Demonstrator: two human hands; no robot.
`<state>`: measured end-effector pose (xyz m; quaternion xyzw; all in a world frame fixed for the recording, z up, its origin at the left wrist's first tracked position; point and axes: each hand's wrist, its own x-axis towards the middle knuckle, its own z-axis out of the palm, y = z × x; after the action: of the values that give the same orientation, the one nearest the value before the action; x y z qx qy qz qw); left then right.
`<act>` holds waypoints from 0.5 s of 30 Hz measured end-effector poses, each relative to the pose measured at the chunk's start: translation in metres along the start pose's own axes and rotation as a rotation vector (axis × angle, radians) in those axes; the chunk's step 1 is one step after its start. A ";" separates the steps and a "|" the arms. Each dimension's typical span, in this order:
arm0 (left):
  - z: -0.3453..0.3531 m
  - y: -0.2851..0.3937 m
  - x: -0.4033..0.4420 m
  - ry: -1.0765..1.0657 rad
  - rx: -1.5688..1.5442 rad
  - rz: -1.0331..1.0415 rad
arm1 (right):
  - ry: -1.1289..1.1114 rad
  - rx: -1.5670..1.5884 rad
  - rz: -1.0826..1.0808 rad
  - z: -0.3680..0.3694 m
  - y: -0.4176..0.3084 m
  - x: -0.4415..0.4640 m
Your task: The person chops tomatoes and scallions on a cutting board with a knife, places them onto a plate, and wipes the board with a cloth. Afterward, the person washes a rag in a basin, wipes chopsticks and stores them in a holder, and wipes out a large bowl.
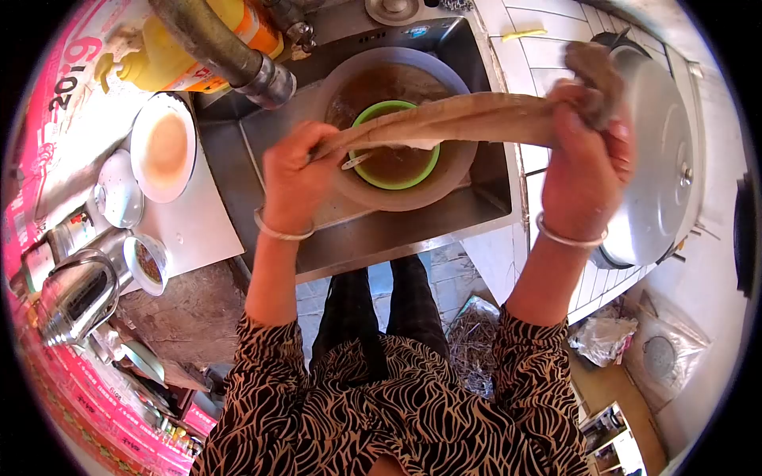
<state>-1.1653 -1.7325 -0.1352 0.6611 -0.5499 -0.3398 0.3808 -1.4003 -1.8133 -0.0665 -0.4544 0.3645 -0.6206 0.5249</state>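
Observation:
A brown cloth [476, 117] is stretched between my two hands above the sink. My left hand [300, 174] is closed around its narrow end. Bunched cloth fills my right hand [586, 163], with a knot of it sticking up above the fingers. Below the cloth, a large grey basin [349, 187] stands in the metal sink. Inside it sits a green-rimmed bowl [432, 163] of brownish water. A light, spoon-like handle [357, 160] shows at the bowl's left edge, its other end hidden by the cloth.
A metal faucet [266, 79] reaches over the sink's upper left. White bowls [164, 151] and a steel kettle [75, 297] stand at the left, near a yellow bottle [159, 55]. A large lidded pot [655, 159] is on the white tiled counter [520, 54] at right.

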 end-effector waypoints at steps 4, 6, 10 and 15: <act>-0.022 0.036 -0.008 0.214 -0.137 0.132 | 0.028 0.081 -0.174 -0.024 -0.020 -0.004; -0.022 0.039 -0.012 0.272 -0.189 0.170 | 0.006 -0.027 -0.172 -0.027 -0.012 -0.012; 0.014 -0.042 -0.018 -0.133 0.285 0.122 | -0.176 -0.437 0.318 -0.016 0.062 -0.040; 0.057 -0.106 -0.034 -0.428 0.512 0.057 | -0.712 -1.180 0.336 -0.039 0.217 -0.112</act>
<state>-1.1706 -1.6953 -0.2550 0.6333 -0.7032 -0.3110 0.0875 -1.3632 -1.7435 -0.3010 -0.7758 0.5113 -0.0443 0.3671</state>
